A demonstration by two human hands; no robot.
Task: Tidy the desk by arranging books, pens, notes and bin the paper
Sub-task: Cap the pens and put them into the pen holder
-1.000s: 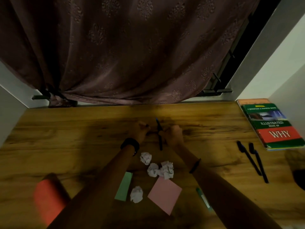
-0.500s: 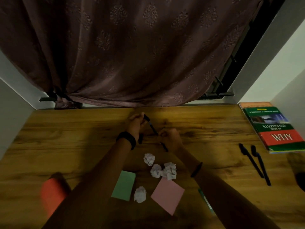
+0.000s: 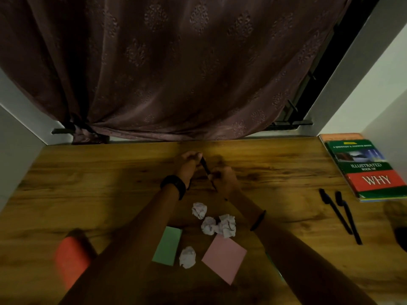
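Note:
Both hands meet over the middle of the wooden desk [image 3: 88, 190]. My left hand [image 3: 187, 164] and my right hand [image 3: 223, 179] each grip the same dark pen [image 3: 206, 170], which slants between them. Nearer to me lie several crumpled paper balls [image 3: 199, 210], a green note pad [image 3: 167, 245] and a pink note pad [image 3: 224, 258]. Two dark pens [image 3: 340, 215] rest side by side at the right, below a stack of books [image 3: 365, 170] topped by a green and red cover.
A red cylindrical object [image 3: 71, 258] stands at the front left, blurred. A dark curtain [image 3: 176, 73] hangs behind the desk's far edge. White walls close in the left and right sides. A dark round object [image 3: 398, 223] sits at the right edge.
The pen has tilted from upright to slanting, its top end now in my left hand. Both hands have lifted slightly toward the far edge.

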